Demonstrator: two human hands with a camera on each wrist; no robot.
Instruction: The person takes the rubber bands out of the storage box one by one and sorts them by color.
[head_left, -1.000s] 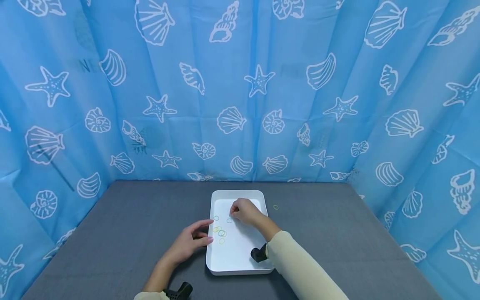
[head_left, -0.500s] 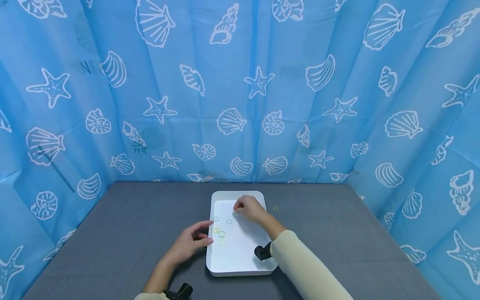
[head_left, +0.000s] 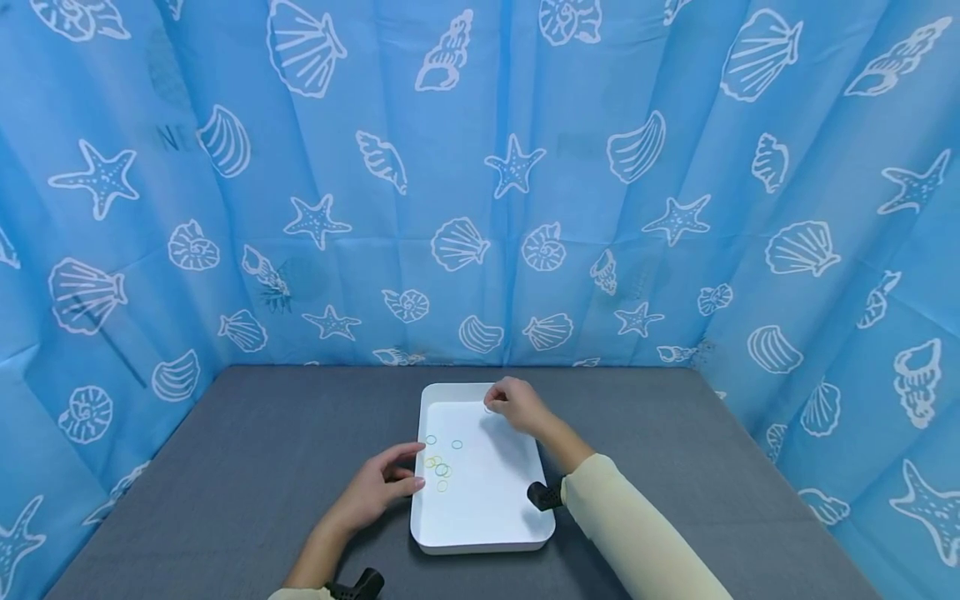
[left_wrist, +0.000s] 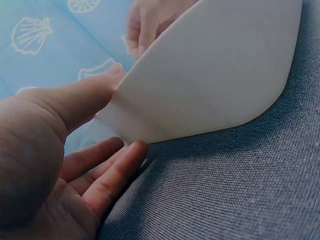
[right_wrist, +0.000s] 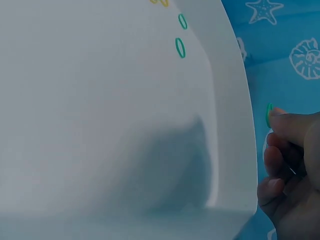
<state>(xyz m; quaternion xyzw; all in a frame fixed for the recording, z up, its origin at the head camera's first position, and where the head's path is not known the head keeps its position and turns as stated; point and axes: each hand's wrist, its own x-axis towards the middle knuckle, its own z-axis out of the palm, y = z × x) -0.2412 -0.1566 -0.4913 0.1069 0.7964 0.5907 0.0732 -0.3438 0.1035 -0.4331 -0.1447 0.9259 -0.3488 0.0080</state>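
Note:
A shallow white tray (head_left: 502,500) lies on the table. My left hand (head_left: 378,482) is at its left side; in the left wrist view the thumb touches the rim and loosely extended fingers reach the foot of the wall (left_wrist: 210,75). My right hand (head_left: 521,406) is over the tray's far right part, pinching a small green rubber band (right_wrist: 269,116) between thumb and forefinger. Inside, along the left side, lie a green rubber band (head_left: 457,445), another green band (head_left: 431,440) and several yellow and green ones, including a yellow band (head_left: 442,486).
Grey cloth (head_left: 322,417) covers the table around the tray. Behind and at both sides hangs a blue curtain (head_left: 480,192) with white shells and starfish. A black wrist camera (head_left: 543,496) on the right arm overlaps the tray's right rim.
My right hand has moved right and away toward the tray's far right corner, carrying the green rubber band. The yellow-green band outside the tray is now covered by that arm. My left hand stays put.

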